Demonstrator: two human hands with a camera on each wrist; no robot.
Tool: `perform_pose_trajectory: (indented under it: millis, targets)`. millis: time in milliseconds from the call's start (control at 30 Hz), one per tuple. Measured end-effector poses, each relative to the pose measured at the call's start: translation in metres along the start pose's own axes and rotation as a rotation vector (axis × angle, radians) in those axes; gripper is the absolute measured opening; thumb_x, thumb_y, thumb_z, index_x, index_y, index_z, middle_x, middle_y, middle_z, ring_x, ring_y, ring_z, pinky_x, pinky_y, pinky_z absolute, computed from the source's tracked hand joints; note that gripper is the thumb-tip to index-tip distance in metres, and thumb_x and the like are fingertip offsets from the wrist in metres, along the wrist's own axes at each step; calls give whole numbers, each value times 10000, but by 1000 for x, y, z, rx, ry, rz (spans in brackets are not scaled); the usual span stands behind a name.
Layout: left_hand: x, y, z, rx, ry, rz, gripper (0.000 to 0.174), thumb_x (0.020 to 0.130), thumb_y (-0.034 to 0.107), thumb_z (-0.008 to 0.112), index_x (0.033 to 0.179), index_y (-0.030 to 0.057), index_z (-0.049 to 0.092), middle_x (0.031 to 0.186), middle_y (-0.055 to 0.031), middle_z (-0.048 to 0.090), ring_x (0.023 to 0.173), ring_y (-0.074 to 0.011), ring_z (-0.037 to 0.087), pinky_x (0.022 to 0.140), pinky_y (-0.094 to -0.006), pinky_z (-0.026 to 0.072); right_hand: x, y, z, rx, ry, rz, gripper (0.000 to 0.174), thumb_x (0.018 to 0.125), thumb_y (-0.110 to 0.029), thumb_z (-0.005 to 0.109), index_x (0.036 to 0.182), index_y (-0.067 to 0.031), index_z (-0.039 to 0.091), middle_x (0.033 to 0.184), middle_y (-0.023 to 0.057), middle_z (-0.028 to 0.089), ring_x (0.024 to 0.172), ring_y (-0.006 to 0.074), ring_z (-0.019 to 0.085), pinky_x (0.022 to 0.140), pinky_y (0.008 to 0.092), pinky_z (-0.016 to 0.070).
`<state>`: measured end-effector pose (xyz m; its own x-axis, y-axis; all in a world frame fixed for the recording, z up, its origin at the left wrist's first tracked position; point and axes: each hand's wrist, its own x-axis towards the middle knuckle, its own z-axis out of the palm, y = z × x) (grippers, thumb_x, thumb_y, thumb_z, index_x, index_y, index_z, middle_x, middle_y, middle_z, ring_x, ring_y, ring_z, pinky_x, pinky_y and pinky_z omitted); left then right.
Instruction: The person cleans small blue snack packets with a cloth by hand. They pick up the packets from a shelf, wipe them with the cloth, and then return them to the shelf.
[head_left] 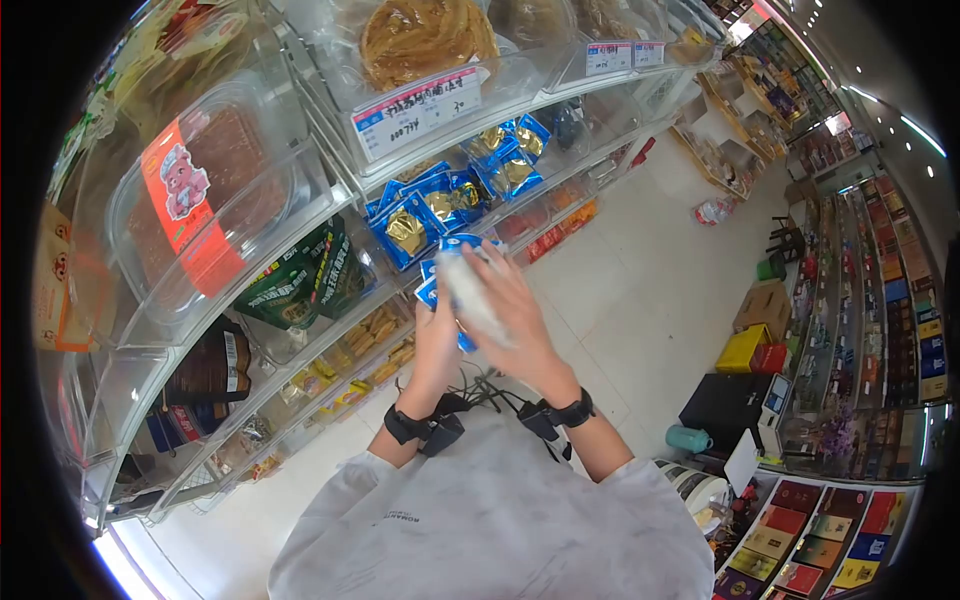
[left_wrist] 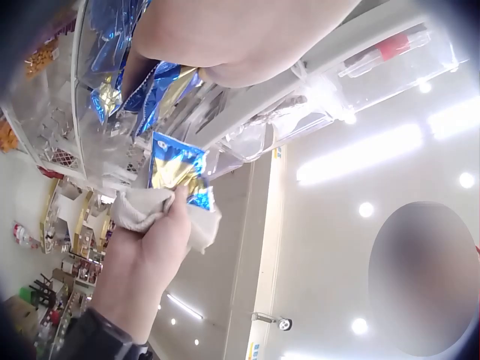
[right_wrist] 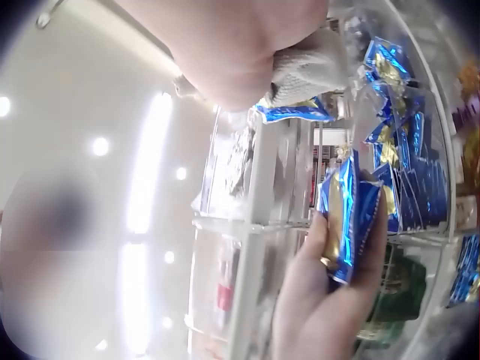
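Observation:
My left hand point(head_left: 434, 340) grips a few blue-and-gold foil packets point(right_wrist: 346, 225), seen upright between its thumb and fingers in the right wrist view. Close beside it, my right hand point(head_left: 520, 330) holds a whitish cloth point(head_left: 468, 292), blurred in the head view. In the left wrist view that same hand pinches a single blue-and-gold packet point(left_wrist: 178, 161) against the bunched cloth. Just beyond both hands, more blue-and-gold packets point(head_left: 408, 232) lie in a clear shelf bin.
Clear tiered shelves curve along the left, with a boxed brown food point(head_left: 225, 150) and green bags point(head_left: 310, 275) on them. A price tag point(head_left: 420, 108) fronts the upper shelf. Pale floor point(head_left: 620, 290) stretches to the right, towards a black box point(head_left: 725, 412) and shelves of goods.

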<state>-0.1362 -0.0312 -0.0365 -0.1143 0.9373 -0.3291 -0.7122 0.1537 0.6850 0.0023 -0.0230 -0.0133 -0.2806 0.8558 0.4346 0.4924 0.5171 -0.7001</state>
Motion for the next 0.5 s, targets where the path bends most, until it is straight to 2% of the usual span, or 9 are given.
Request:
perform_pose_trajectory:
  millis: [33, 67, 167, 200, 300, 333, 400, 433, 500]
  targets:
    - [0, 3, 7, -17, 41, -14, 388, 1029, 309, 584, 1303, 36, 554, 1174, -52, 652, 1035, -144, 642, 886, -304, 524, 10, -9, -3, -94, -89, -94, 509, 938, -159, 630, 1376, 48, 473, 1449, 262, 455, 1378, 405, 402, 1139, 444, 319]
    - [2, 10, 13, -5, -28, -9, 408, 1030, 304, 583, 1328, 28, 548, 1191, -55, 642, 1075, -143, 615, 931, -303, 495, 18, -15, -5, -183, -181, -193, 527, 935, -154, 619, 1393, 50, 456, 1491, 280, 405, 1422, 432, 339, 1169, 458, 276]
    - [18, -9, 13, 420, -67, 241, 345, 1039, 292, 559, 1203, -6, 615, 1026, -30, 662, 908, -86, 598, 788, -270, 490, 19, 11, 3, 357, 13, 120, 575, 932, -183, 617, 1418, 56, 424, 1516, 292, 361, 1443, 440, 290, 1191, 482, 222]
    - [19, -10, 17, 466, -51, 224, 329, 1035, 276, 554, 1182, -7, 633, 1000, -18, 660, 883, -76, 573, 768, -270, 478, 25, 20, -3, 202, -34, 56, 605, 943, -219, 609, 1442, 53, 401, 1502, 303, 371, 1428, 456, 302, 1180, 491, 248]
    - [38, -26, 27, 442, -62, 294, 327, 1034, 277, 557, 1162, -14, 633, 948, 5, 646, 834, -77, 551, 735, -270, 465, 45, 26, -25, 2, -20, -36, 595, 955, -257, 600, 1430, 54, 419, 1499, 277, 390, 1402, 462, 335, 1162, 501, 275]
    - [37, -22, 26, 619, -81, 116, 307, 1035, 218, 569, 1246, -5, 576, 1056, -3, 620, 943, -73, 546, 812, -261, 469, 51, 37, -31, -48, -29, -47, 573, 955, -275, 605, 1404, 49, 455, 1472, 267, 427, 1370, 452, 381, 1138, 491, 309]
    - [39, -20, 48, 721, -192, 155, 300, 1035, 225, 570, 1242, 7, 582, 1042, 11, 615, 932, -65, 533, 799, -261, 465, 62, 64, -50, -151, -29, -61, 536, 956, -312, 616, 1351, 39, 528, 1418, 245, 502, 1306, 432, 473, 1090, 470, 377]
    - [41, -19, 62, 772, -257, 170, 297, 1035, 228, 571, 1240, 13, 585, 1035, 19, 612, 927, -62, 526, 793, -260, 463, 66, 73, -62, -4, -65, 51, 510, 950, -323, 629, 1310, 32, 563, 1363, 237, 543, 1260, 415, 514, 1057, 455, 405]
    - [50, -18, 77, 840, -295, 74, 299, 1024, 237, 597, 1238, 29, 590, 1040, 37, 605, 911, -59, 515, 796, -253, 454, 73, 89, -88, 285, -142, 274, 466, 938, -344, 655, 1230, 19, 633, 1254, 221, 627, 1168, 381, 598, 992, 425, 462]
